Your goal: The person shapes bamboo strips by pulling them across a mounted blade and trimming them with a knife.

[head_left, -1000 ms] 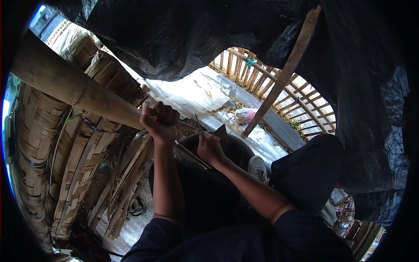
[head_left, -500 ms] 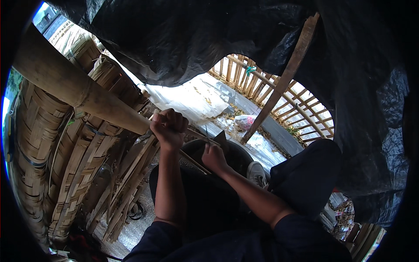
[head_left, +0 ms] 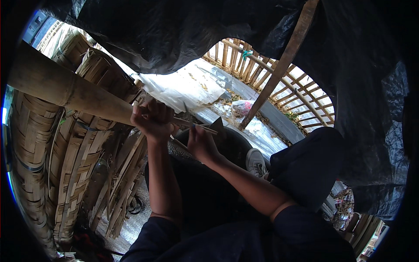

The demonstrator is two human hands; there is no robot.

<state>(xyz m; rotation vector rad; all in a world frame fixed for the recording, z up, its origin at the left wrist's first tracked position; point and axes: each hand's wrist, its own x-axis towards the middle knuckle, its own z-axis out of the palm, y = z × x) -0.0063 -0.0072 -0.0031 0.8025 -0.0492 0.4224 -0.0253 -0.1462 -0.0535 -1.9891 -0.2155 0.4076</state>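
My left hand (head_left: pixel 152 120) is closed in a fist beside the lower end of a thick bamboo pole (head_left: pixel 65 90). Out of that fist, to the right, juts a thin pale bamboo strip (head_left: pixel 206 128). My right hand (head_left: pixel 202 143) has its fingers pinched together at this strip, near its free end; whether they also hold a tool is hidden. Just beyond the strip's tip shows a dark pointed triangular piece (head_left: pixel 217 125). Below both hands is a dark rounded container or seat (head_left: pixel 233 142), partly covered by my arms.
Woven bamboo baskets (head_left: pixel 32 148) stack up at left, with loose split bamboo (head_left: pixel 120 192) beside them. Black plastic sheeting (head_left: pixel 174 35) hangs ahead, crossed by a slanted wooden post (head_left: pixel 279 70). Beyond stands a bamboo lattice fence (head_left: pixel 301 94). My shoe (head_left: pixel 255 162) is to the right.
Both my hands have shifted a little to the left, still closed and close together at the strip. The whole view has also moved slightly.
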